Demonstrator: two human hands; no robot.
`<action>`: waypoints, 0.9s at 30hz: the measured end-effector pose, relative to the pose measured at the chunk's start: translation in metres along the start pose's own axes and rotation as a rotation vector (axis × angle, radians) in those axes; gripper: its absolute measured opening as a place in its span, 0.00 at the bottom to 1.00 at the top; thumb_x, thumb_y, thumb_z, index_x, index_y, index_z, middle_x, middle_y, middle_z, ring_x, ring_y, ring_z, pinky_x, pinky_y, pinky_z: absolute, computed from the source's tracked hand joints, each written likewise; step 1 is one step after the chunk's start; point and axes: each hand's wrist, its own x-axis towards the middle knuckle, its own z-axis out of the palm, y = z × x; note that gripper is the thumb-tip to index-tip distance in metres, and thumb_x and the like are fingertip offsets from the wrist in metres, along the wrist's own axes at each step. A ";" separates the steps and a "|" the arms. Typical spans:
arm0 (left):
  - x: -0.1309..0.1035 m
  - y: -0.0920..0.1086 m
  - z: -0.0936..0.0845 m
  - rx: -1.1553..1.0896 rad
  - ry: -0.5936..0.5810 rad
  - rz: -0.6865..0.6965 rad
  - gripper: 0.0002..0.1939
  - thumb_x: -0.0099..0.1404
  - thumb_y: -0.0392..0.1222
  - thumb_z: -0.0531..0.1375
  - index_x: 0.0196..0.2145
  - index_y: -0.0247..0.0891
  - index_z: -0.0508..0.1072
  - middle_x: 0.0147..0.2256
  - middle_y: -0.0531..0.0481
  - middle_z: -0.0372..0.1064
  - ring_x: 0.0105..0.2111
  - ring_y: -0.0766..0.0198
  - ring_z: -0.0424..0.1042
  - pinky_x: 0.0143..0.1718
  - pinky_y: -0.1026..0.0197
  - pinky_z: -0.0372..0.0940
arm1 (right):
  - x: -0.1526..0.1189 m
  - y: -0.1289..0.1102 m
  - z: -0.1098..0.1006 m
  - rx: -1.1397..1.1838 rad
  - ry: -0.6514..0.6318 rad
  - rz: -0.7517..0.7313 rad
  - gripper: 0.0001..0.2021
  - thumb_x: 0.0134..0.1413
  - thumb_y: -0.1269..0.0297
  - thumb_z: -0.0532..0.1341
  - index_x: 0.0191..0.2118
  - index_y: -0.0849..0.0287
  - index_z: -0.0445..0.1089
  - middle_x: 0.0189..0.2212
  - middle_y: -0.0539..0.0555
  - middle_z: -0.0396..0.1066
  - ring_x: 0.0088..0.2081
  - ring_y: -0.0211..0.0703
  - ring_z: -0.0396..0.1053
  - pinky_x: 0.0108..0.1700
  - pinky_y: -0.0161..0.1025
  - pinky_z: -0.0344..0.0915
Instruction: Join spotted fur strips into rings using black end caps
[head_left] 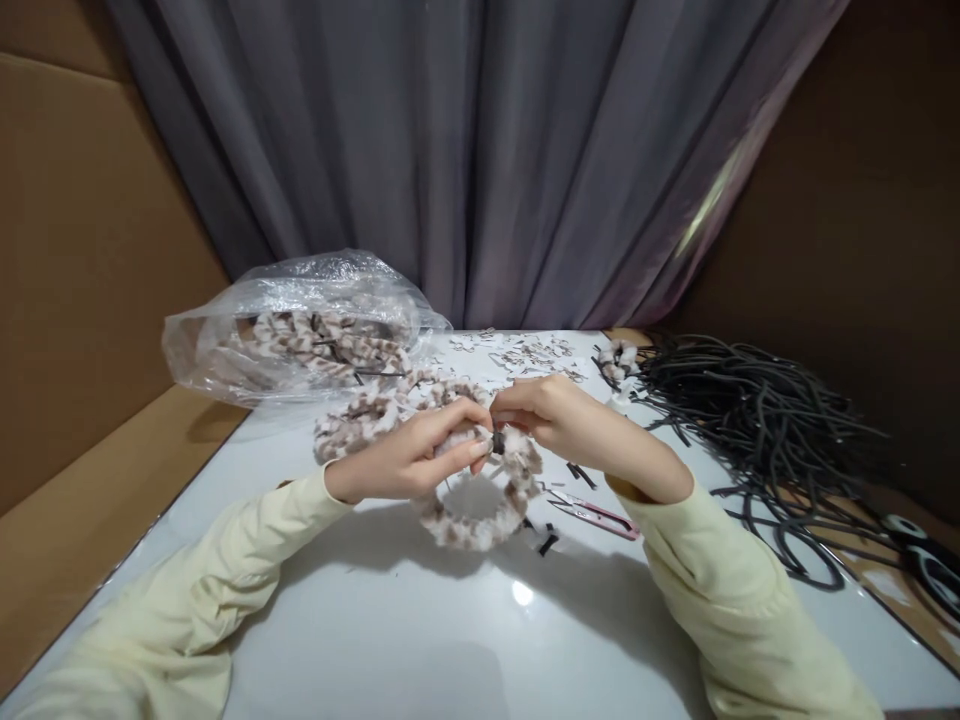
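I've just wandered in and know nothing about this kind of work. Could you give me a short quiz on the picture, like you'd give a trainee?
1. True or false: the pink snips are gripped in the right hand.

2. Choose one: what does the left hand hold between its fingers?
A) the pink snips
B) a fluffy brown-and-white ring
C) the clear plastic bag

3. Fill in the blank: the big heap of black cords lies toward the person's ____ side.

Key:
1. False; they lie on the white table.
2. B
3. right
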 end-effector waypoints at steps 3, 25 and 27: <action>0.000 0.001 0.003 -0.047 0.013 -0.015 0.09 0.66 0.42 0.49 0.43 0.39 0.60 0.28 0.52 0.65 0.25 0.68 0.63 0.24 0.66 0.55 | 0.001 0.006 -0.005 0.193 -0.157 0.055 0.12 0.51 0.78 0.48 0.29 0.63 0.69 0.19 0.46 0.61 0.22 0.32 0.55 0.27 0.30 0.52; 0.021 -0.016 0.003 -0.958 0.428 -0.375 0.07 0.54 0.34 0.61 0.23 0.33 0.64 0.21 0.55 0.59 0.21 0.72 0.60 0.26 0.69 0.58 | 0.016 -0.024 0.050 -0.083 0.151 0.411 0.08 0.56 0.67 0.51 0.35 0.62 0.66 0.21 0.53 0.67 0.21 0.37 0.59 0.24 0.33 0.46; 0.020 -0.016 0.003 -0.904 0.426 -0.347 0.06 0.55 0.35 0.60 0.26 0.33 0.64 0.22 0.55 0.60 0.22 0.72 0.60 0.26 0.69 0.57 | 0.021 -0.019 0.055 -0.018 0.164 0.417 0.09 0.56 0.68 0.50 0.31 0.62 0.66 0.22 0.54 0.68 0.23 0.36 0.62 0.25 0.33 0.48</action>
